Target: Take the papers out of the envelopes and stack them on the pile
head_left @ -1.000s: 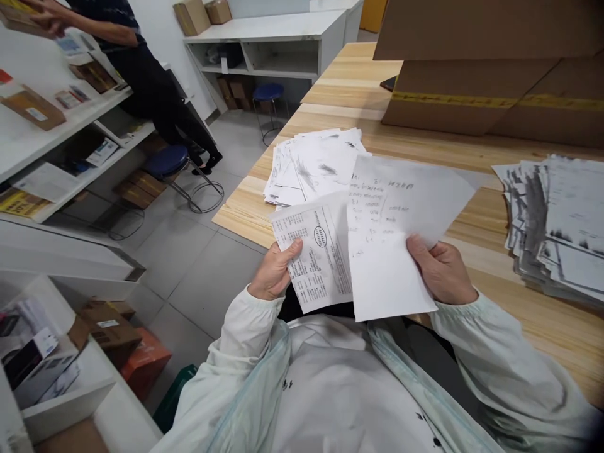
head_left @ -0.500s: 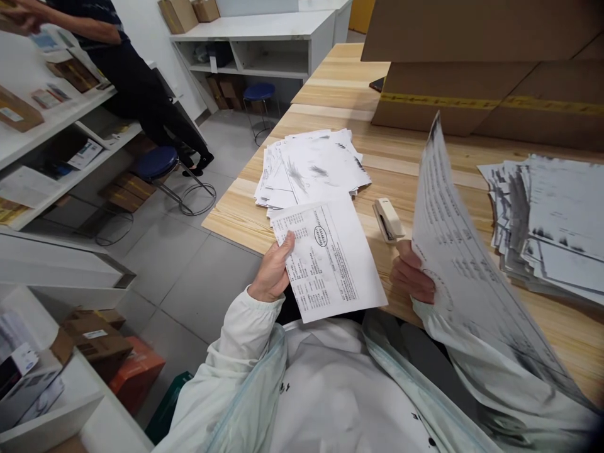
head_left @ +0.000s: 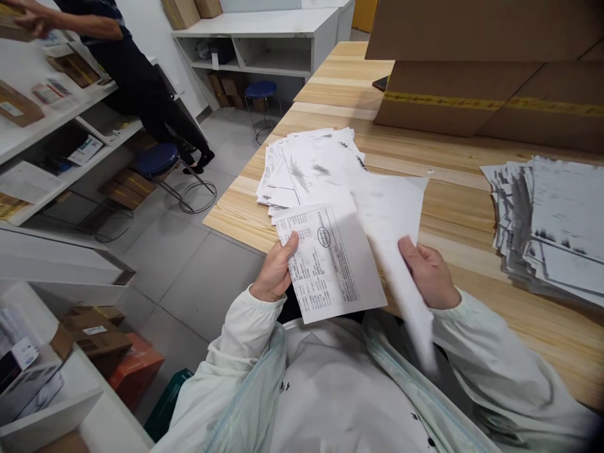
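My left hand (head_left: 274, 272) grips a printed form (head_left: 330, 264) with an oval stamp by its left edge, thumb on top. My right hand (head_left: 428, 272) is closed on a second white sheet (head_left: 394, 217), blurred by motion, which slants from the table down toward my lap and overlaps the form's right side. Both sheets hang over the near edge of the wooden table (head_left: 453, 207). Just beyond them lies a spread pile of papers (head_left: 311, 165).
A thick stack of papers (head_left: 550, 226) lies at the right. Large cardboard boxes (head_left: 486, 69) stand at the back of the table. On the left, a person in dark clothes (head_left: 136, 82) works at white shelves near a blue stool (head_left: 158, 160). Boxes sit on the floor.
My right hand swung its sheet up and out to the right, uncovering a stapler on the table, then brought it back down over the stapler and the form. The left hand stayed put.
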`<control>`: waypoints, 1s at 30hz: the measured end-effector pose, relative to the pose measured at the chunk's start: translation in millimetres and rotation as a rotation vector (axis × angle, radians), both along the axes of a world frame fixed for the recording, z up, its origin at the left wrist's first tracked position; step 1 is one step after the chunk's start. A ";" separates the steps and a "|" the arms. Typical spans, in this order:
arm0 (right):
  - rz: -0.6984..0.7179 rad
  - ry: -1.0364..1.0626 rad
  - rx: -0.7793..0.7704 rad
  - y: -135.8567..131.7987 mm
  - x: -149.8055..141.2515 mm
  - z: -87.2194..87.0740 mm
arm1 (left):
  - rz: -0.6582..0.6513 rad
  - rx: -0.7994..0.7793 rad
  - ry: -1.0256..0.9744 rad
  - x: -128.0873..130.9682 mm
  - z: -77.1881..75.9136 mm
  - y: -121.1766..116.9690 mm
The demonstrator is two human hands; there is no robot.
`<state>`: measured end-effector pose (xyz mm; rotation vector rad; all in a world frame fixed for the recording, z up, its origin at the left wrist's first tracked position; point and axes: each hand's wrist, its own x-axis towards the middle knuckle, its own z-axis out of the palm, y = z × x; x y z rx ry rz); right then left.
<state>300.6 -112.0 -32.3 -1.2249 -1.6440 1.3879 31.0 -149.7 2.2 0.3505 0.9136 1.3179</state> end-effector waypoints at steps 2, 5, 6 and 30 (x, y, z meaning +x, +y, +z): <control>-0.220 -0.061 0.068 -13.1 -8.4 13.6 | 0.014 0.015 0.008 3.2 0.3 -1.4; -0.376 -0.222 0.231 -21.3 -17.3 25.3 | 0.007 0.044 0.006 10.0 0.3 -3.7; -0.360 -0.260 0.278 -22.1 -19.2 26.8 | -0.005 0.054 0.002 12.5 -0.1 -4.4; -0.303 0.039 0.567 -12.2 -19.1 -5.1 | -0.188 0.694 0.740 23.2 42.7 14.3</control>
